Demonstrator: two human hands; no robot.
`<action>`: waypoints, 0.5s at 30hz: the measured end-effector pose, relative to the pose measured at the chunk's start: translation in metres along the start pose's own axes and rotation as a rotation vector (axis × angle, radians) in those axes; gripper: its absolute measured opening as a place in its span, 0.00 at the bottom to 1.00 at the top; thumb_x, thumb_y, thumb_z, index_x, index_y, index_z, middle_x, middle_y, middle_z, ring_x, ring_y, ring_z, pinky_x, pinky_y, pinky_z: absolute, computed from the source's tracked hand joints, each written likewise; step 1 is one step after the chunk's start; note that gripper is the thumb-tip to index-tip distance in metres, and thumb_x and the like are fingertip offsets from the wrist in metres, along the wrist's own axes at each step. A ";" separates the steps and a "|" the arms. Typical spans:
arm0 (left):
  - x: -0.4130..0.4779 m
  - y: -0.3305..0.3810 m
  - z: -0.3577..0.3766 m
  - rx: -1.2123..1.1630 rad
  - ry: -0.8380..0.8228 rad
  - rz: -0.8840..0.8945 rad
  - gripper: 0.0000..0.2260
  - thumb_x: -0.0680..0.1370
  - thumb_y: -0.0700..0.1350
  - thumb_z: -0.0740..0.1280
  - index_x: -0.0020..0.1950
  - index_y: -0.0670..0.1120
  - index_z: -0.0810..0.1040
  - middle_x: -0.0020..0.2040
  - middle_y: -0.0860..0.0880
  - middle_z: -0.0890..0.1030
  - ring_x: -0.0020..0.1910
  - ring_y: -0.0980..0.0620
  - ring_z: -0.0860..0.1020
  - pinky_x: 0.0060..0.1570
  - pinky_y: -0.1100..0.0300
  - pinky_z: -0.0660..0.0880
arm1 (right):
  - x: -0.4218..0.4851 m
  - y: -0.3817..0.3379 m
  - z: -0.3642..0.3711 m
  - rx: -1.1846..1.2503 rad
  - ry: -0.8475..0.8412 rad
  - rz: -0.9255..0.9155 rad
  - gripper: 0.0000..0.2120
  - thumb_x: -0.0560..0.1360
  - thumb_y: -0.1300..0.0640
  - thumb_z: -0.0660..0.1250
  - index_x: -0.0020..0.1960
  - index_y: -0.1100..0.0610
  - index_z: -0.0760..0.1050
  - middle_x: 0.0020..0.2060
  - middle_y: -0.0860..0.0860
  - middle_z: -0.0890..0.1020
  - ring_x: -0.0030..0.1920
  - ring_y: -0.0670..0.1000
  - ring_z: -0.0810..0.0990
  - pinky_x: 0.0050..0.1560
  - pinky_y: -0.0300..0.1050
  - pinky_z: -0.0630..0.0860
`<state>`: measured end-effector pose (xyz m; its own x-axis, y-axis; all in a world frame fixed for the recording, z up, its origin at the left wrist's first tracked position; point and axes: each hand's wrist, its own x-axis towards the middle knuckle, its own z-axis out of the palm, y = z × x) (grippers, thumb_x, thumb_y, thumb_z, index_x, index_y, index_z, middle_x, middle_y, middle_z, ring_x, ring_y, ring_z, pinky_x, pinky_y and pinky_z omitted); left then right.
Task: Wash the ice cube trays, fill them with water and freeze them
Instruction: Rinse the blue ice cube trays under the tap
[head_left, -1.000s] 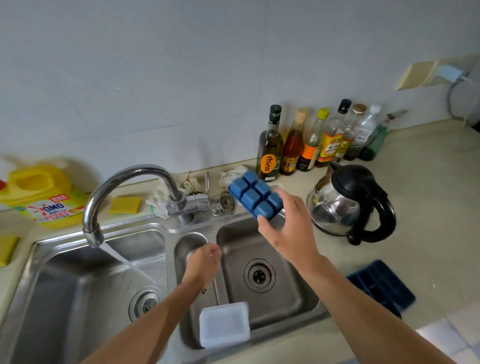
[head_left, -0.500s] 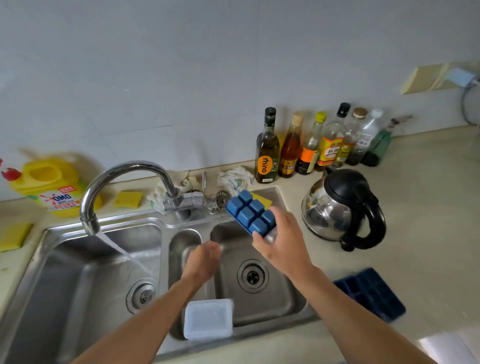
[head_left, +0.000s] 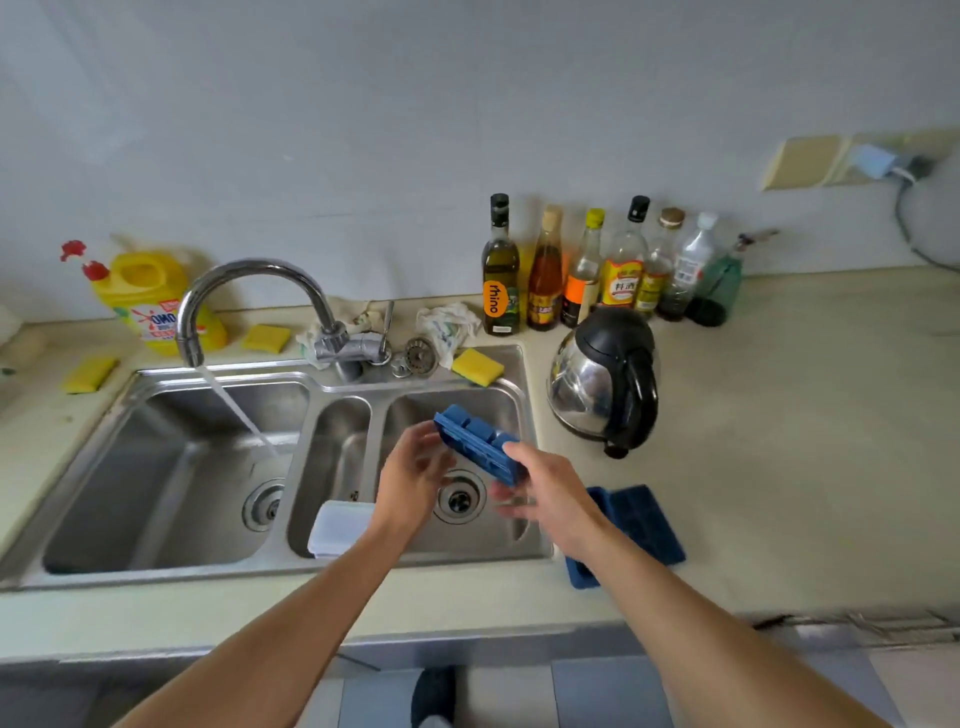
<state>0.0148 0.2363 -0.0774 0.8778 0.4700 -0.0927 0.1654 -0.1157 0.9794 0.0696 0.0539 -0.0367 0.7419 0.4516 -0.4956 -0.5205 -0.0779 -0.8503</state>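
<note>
Blue plastic ice cube tray (head_left: 480, 446) held tilted above right basin of stainless steel sink (head_left: 156, 569), both hands on it. Right hand (head_left: 545, 491) grasps near end; left hand (head_left: 413, 475) fingers curled on far-left edge. Second blue ice cube tray (head_left: 641, 525) flat on beige counter (head_left: 805, 441), just beside sink's right rim. Chrome tap (head_left: 244, 296) runs water into left basin.
</note>
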 end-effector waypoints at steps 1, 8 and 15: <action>-0.006 0.006 0.008 -0.025 -0.005 -0.004 0.10 0.82 0.38 0.67 0.62 0.49 0.78 0.51 0.50 0.85 0.46 0.48 0.85 0.43 0.54 0.83 | -0.009 0.002 -0.009 0.075 -0.031 0.045 0.17 0.80 0.48 0.65 0.59 0.60 0.80 0.39 0.55 0.84 0.40 0.52 0.84 0.47 0.54 0.83; -0.027 0.030 0.053 0.017 -0.003 -0.068 0.09 0.82 0.37 0.66 0.51 0.49 0.83 0.43 0.49 0.87 0.42 0.47 0.86 0.41 0.51 0.84 | -0.048 0.013 -0.071 0.075 -0.191 0.206 0.30 0.80 0.37 0.63 0.65 0.63 0.77 0.50 0.62 0.85 0.48 0.58 0.83 0.49 0.54 0.83; -0.018 0.037 0.092 0.392 -0.169 -0.064 0.12 0.78 0.37 0.66 0.40 0.49 0.85 0.31 0.48 0.84 0.26 0.53 0.80 0.30 0.57 0.80 | -0.058 0.034 -0.128 -0.322 0.323 0.006 0.17 0.79 0.42 0.67 0.51 0.57 0.80 0.42 0.55 0.86 0.36 0.51 0.82 0.43 0.53 0.82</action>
<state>0.0463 0.1427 -0.0557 0.9160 0.3412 -0.2110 0.3518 -0.4303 0.8314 0.0632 -0.0884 -0.0596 0.8600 0.1536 -0.4867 -0.4048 -0.3753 -0.8338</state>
